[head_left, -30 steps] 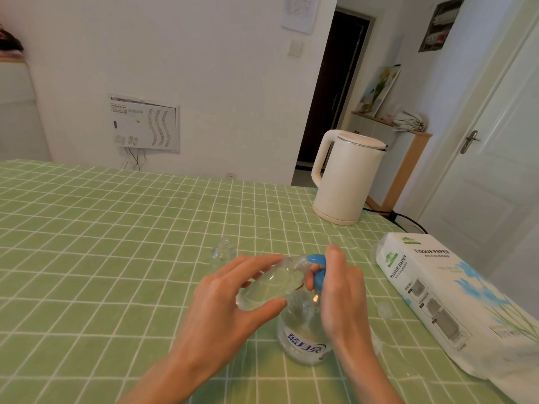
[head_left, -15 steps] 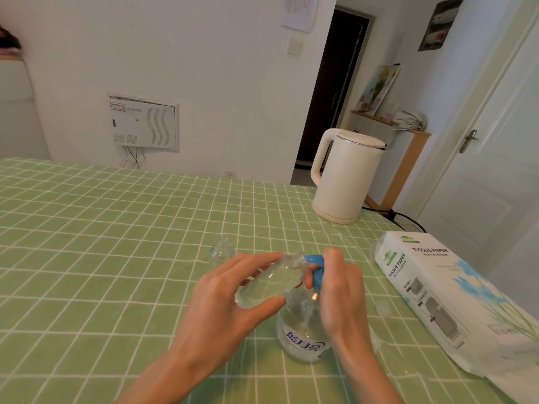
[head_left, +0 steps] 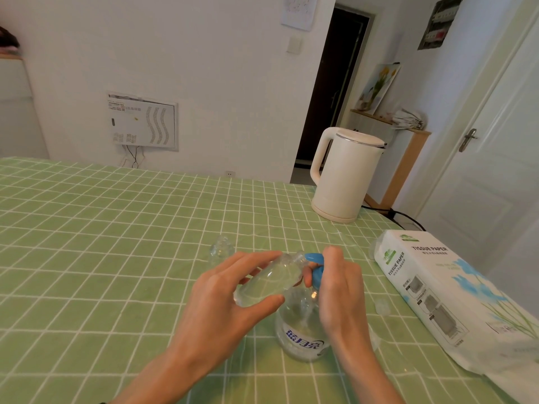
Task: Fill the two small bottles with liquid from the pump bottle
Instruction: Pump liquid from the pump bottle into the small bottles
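A clear pump bottle (head_left: 302, 335) with a blue pump head (head_left: 316, 265) and a blue label stands on the green checked tablecloth. My right hand (head_left: 339, 290) rests on the pump head with fingers curled over it. My left hand (head_left: 224, 298) holds a small clear bottle (head_left: 267, 282) tilted, its mouth up against the blue spout. The second small clear bottle (head_left: 221, 252) stands upright and uncapped on the cloth behind my left hand.
A white electric kettle (head_left: 344, 176) stands at the table's far right, its cord trailing off the edge. A white pack of tissue paper (head_left: 443, 290) lies along the right side. A small clear cap (head_left: 382, 307) sits between the pack and the pump bottle.
Both hands and the bottles keep nearly the same pose. The view has shifted slightly; no clear movement of the pump head shows.
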A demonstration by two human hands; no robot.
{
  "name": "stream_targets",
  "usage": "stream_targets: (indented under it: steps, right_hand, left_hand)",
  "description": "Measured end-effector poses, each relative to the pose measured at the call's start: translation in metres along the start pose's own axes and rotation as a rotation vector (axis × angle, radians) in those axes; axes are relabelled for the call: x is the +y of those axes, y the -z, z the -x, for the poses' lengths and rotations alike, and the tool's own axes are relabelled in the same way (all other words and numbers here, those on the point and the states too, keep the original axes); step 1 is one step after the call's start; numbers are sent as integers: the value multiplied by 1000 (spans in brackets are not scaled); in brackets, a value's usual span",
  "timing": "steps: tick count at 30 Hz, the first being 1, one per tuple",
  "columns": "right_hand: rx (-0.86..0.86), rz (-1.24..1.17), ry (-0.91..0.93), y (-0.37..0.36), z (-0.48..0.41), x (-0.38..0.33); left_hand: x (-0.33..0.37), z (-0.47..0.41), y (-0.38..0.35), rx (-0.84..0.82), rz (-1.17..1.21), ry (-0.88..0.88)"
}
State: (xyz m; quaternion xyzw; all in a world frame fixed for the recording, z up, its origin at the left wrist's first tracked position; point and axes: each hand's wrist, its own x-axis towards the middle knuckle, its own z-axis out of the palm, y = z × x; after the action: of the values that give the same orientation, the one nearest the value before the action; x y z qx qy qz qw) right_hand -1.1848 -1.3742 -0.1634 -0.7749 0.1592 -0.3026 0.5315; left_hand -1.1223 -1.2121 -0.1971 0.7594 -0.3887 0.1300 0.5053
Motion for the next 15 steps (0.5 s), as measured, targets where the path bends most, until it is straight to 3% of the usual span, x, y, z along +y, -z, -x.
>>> stream_targets:
  steps: [15]
  right_hand:
    - [12,5,-12,0,-1,2]
  left_hand:
    - [1,0,0,-6,-3,12]
